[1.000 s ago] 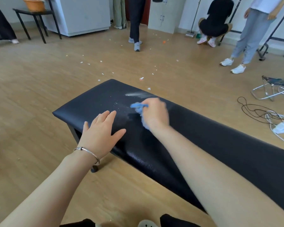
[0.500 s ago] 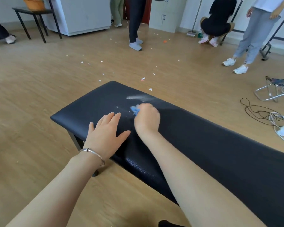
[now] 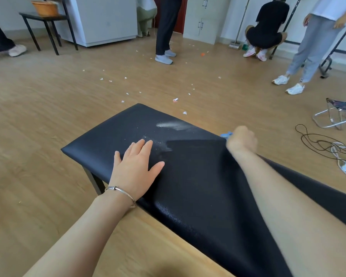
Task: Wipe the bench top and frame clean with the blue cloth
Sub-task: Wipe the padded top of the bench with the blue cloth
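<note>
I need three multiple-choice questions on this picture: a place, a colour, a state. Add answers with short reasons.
1. Where is the blue cloth? A under the left hand; B in the right hand, at the bench top's far edge; C hung over the near edge.
2. What colour is the bench top? A white; B red; C black.
3. How is the left hand? A flat on the bench top; B gripping the cloth; C lifted.
1 B: blue shows beside its curled fingers. 2 C: its surface is black. 3 A: fingers straight, palm down.
</note>
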